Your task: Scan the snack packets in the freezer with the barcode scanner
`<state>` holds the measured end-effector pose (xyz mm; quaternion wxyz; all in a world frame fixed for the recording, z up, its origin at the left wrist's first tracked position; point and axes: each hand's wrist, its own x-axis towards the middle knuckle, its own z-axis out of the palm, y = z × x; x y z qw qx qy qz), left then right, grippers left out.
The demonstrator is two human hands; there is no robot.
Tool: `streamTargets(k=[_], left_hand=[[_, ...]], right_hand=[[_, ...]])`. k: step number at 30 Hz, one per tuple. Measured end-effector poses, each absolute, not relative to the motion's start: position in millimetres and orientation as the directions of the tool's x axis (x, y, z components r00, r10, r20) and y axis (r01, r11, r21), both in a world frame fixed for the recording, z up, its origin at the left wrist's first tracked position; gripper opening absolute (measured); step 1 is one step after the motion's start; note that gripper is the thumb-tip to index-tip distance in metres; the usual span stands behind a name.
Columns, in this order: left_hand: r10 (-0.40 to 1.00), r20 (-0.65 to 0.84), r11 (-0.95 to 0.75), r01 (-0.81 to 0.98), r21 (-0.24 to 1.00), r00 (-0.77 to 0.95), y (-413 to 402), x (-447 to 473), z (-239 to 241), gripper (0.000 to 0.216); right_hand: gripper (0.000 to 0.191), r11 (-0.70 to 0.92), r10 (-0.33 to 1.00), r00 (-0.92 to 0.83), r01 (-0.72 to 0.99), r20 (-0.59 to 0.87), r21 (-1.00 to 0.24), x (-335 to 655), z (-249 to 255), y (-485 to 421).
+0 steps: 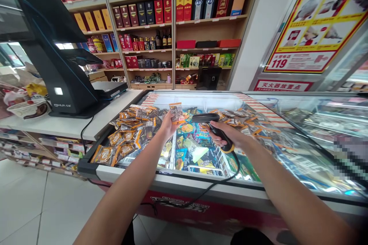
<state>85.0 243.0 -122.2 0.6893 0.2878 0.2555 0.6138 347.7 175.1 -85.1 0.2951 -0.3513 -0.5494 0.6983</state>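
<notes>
My left hand (167, 123) is closed on a small orange-edged snack packet (176, 112), held up above the chest freezer (201, 182). In my right hand (225, 132) is a black barcode scanner (205, 118), its fingers wrapped round the handle and its head close to the packet. The scanner's cable (236, 164) hangs from the handle and runs down over the freezer's front. On the glass to the left lies a pile of similar packets (126, 138). Another pile of packets (250, 122) lies on the glass to the right, partly behind my right hand and forearm.
Frozen goods in bright bags (197, 151) show inside the freezer. On the left, a counter (71, 126) carries a black checkout terminal (57, 57) and a white bowl (28, 109). Shelves of boxed bottles (149, 13) stand behind. A red and yellow poster (313, 26) hangs at right.
</notes>
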Motion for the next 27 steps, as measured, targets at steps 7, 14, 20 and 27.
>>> streamTargets(k=[7,14,20,27], left_hand=[[0.997,0.009,0.035,-0.602,0.798,0.07,240.9,86.5,-120.8,0.031],[0.976,0.218,-0.208,0.234,0.95,-0.017,230.9,83.3,-120.3,0.084],[0.973,0.118,-0.23,0.819,0.526,0.197,212.4,81.9,-123.3,0.086],[0.801,0.356,-0.574,0.445,0.687,0.482,199.1,110.7,-139.5,0.048]], right_hand=[[0.049,-0.241,0.773,-0.61,-0.027,-0.175,-0.97,349.9,-87.3,177.6],[0.042,-0.243,0.847,-0.527,-0.262,-0.072,-0.934,365.7,-81.4,186.6],[0.05,-0.236,0.894,-0.444,-0.357,-0.058,-0.904,371.5,-73.2,187.0],[0.049,-0.225,0.894,-0.444,-0.315,-0.066,-0.922,369.1,-71.3,185.3]])
